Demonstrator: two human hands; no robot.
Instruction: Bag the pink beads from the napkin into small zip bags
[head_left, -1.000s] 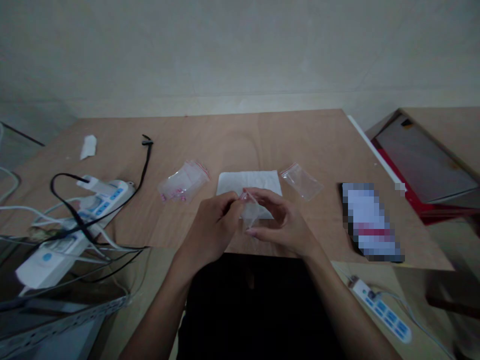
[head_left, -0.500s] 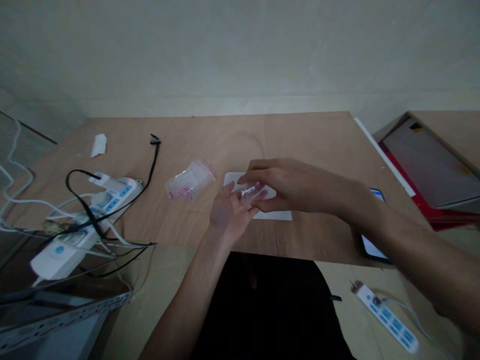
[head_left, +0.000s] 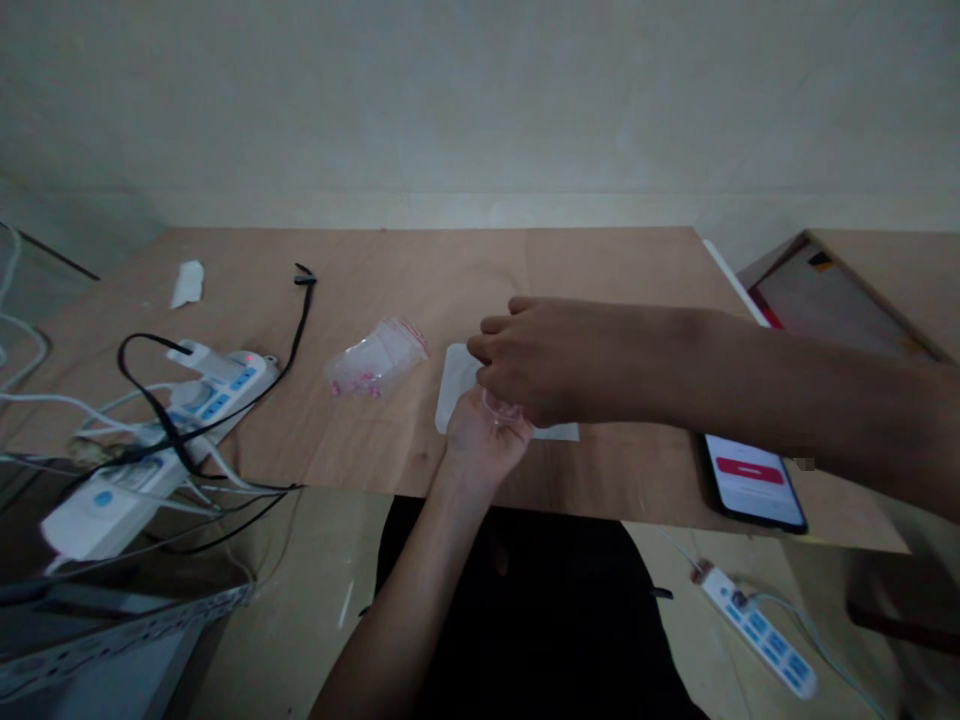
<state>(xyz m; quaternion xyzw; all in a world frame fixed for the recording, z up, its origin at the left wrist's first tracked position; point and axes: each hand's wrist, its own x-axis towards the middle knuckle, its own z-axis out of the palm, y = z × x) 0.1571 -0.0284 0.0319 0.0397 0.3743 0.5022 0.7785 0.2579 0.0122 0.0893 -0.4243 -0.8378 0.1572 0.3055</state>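
Note:
My left hand (head_left: 487,440) is palm up near the front of the table, its fingers curled round a small clear plastic item (head_left: 501,406) with a curved edge. Whether that item is a bag or a cup, I cannot tell. My right hand (head_left: 517,365) is closed knuckles-up directly over it, fingertips hidden, so what they pinch does not show. Beneath both hands lies a white sheet (head_left: 455,385), partly covered. To the left is a clear zip bag (head_left: 379,358) with small pink pieces in its lower end.
A white power strip (head_left: 217,400) with tangled cables and a black cable (head_left: 306,310) occupy the table's left side. A scrap of white paper (head_left: 187,284) lies behind them. The phone (head_left: 754,485) rests at the right front edge. Another power strip (head_left: 757,630) is on the floor.
My right hand has rolled from a side-on grip to knuckles-up over the clear item, covering more of it. My left hand has shifted slightly right. More of the phone shows.

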